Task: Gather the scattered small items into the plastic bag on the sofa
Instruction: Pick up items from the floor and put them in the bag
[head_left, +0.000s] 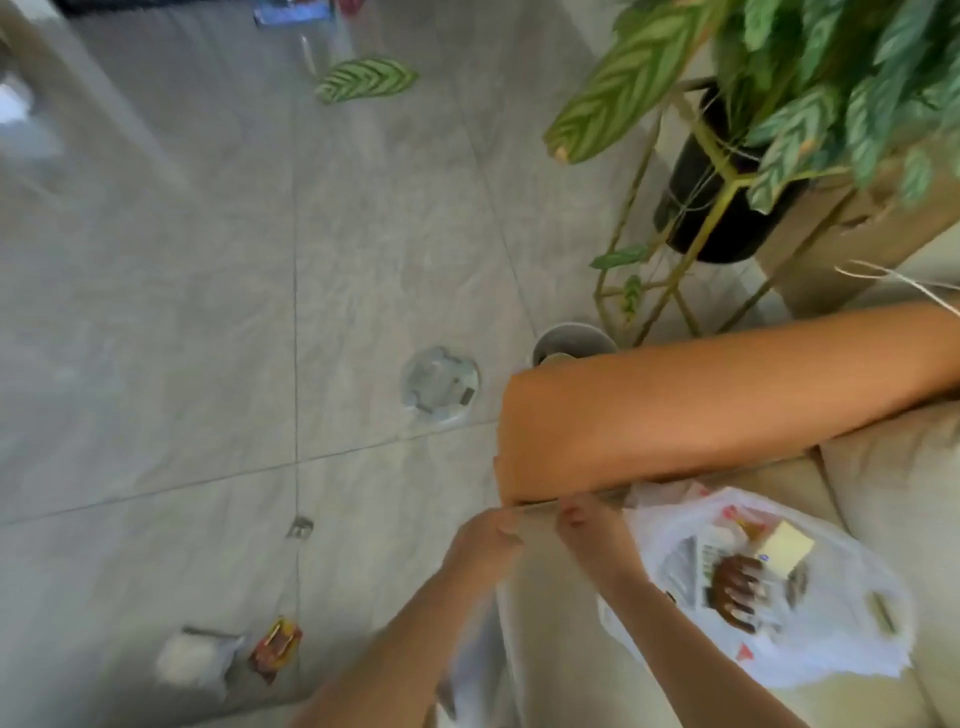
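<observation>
Both hands, left (488, 535) and right (582, 519), pinch the cardboard sheet (675, 410); plastic bag (831, 660) part-filled, 2 packets (275, 647) left on floor (156, 312).

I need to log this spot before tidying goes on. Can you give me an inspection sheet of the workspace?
Surface: grey tiled floor; beige sofa.
Job's things: plastic bag on the sofa, already holding items; white packet, red wrapper on the floor.
Clutter: fallen leaf, round glass dish.
Grippers: left hand and right hand both pinch the edge of an orange cardboard sheet.
Cables: nothing seen.
Surroundings: potted plant on a stand.
</observation>
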